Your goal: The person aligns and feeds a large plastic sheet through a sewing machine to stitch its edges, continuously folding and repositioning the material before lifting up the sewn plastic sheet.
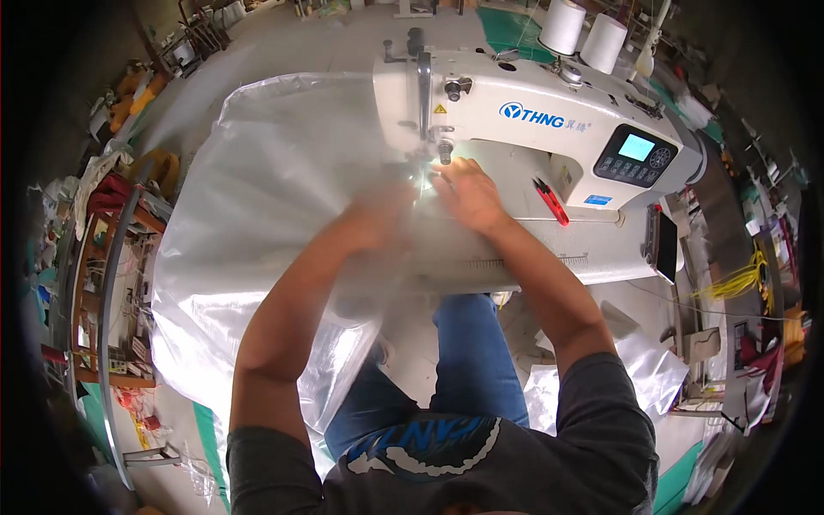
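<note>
A white sewing machine (515, 103) stands before me, its needle area (421, 180) lit by a small lamp. My right hand (468, 193) is just right of the needle, its fingers bent and drawn together at the presser foot; what they hold is too small to make out. My left hand (382, 210) is smeared by motion, left of the needle and over a large translucent plastic sheet (257, 189). Its fingers cannot be read. The sheet spreads over the left of the machine bed and hangs down toward my lap.
Red-handled thread snips (551, 202) lie on the bed right of my right hand. Two white thread cones (562, 27) stand behind the machine. A dark phone-like device (663, 245) is at the right edge. More clear plastic (635, 369) lies below right. Cluttered shelves (112, 275) line the left.
</note>
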`<state>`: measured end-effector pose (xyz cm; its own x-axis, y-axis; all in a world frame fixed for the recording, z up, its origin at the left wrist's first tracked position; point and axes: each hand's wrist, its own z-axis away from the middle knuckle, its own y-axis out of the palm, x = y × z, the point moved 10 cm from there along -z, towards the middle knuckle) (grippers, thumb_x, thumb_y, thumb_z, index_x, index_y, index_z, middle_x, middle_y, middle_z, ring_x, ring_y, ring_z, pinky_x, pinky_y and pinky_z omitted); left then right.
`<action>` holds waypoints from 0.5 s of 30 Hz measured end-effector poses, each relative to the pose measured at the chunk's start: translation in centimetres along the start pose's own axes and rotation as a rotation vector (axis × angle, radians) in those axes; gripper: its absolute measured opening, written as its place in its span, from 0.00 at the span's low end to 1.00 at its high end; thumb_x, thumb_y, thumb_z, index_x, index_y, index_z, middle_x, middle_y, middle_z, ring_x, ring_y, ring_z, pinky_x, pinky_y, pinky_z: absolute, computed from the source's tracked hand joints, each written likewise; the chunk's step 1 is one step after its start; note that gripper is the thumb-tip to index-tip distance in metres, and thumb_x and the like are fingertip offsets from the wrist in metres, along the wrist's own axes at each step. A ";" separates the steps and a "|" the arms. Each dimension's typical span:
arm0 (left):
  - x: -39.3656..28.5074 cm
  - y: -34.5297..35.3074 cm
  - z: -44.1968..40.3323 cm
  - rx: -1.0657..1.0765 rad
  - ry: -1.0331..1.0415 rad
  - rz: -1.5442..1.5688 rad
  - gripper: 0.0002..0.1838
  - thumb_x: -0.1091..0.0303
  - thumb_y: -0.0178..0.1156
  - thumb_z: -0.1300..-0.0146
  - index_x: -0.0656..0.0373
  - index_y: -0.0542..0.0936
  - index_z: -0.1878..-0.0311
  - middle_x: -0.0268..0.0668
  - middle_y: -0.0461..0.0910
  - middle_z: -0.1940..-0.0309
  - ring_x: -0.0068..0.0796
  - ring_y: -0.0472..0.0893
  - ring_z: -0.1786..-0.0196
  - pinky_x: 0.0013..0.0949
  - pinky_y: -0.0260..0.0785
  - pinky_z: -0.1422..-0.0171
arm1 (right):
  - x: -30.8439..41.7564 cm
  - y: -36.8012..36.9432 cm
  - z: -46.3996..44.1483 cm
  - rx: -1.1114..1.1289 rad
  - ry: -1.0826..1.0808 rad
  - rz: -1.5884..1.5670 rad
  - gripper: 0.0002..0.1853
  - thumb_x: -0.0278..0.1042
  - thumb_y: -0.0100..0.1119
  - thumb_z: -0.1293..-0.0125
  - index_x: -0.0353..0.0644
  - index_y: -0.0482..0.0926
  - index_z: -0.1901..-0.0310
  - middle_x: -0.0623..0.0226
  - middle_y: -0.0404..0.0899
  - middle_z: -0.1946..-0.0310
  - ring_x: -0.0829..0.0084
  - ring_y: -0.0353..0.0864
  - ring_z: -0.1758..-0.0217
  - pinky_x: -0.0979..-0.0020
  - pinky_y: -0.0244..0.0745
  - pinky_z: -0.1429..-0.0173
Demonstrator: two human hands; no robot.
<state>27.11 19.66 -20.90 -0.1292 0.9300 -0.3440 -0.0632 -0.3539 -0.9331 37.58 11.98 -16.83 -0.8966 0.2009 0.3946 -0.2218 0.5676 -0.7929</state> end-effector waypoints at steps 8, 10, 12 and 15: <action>0.0 -0.4 -0.1 -0.013 -0.050 0.050 0.52 0.46 0.72 0.56 0.49 0.59 0.28 0.36 0.53 0.26 0.38 0.48 0.23 0.63 0.40 0.25 | -2.8 -1.1 -1.7 -0.225 0.146 -0.383 0.15 0.40 0.47 0.28 0.35 0.75 0.61 0.48 0.79 0.68 0.47 0.78 0.64 0.56 0.73 0.59; 0.1 -0.4 -0.1 -0.014 -0.050 0.039 0.52 0.46 0.71 0.55 0.50 0.59 0.28 0.36 0.52 0.26 0.38 0.49 0.23 0.63 0.40 0.25 | -2.5 -1.3 -1.9 -0.266 0.137 -0.361 0.15 0.39 0.47 0.28 0.34 0.74 0.62 0.46 0.78 0.69 0.46 0.79 0.66 0.55 0.72 0.61; 0.6 -0.1 -0.4 -0.015 -0.050 0.028 0.51 0.45 0.71 0.55 0.50 0.59 0.28 0.36 0.52 0.26 0.39 0.49 0.23 0.64 0.40 0.25 | -3.2 -0.7 -1.9 -0.282 0.223 -0.418 0.14 0.38 0.47 0.28 0.34 0.74 0.64 0.46 0.78 0.71 0.46 0.79 0.65 0.56 0.73 0.62; 0.7 -0.6 -1.1 -0.049 -0.037 0.034 0.50 0.45 0.70 0.53 0.52 0.60 0.28 0.38 0.53 0.26 0.40 0.52 0.24 0.58 0.43 0.24 | -3.9 -0.4 -2.1 -0.317 0.254 -0.386 0.15 0.38 0.47 0.28 0.35 0.76 0.65 0.49 0.79 0.73 0.47 0.79 0.66 0.56 0.73 0.62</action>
<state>28.11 20.66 -20.67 -0.1671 0.9131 -0.3720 -0.0101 -0.3788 -0.9254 41.95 12.67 -17.03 -0.6442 0.0944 0.7590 -0.3544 0.8425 -0.4056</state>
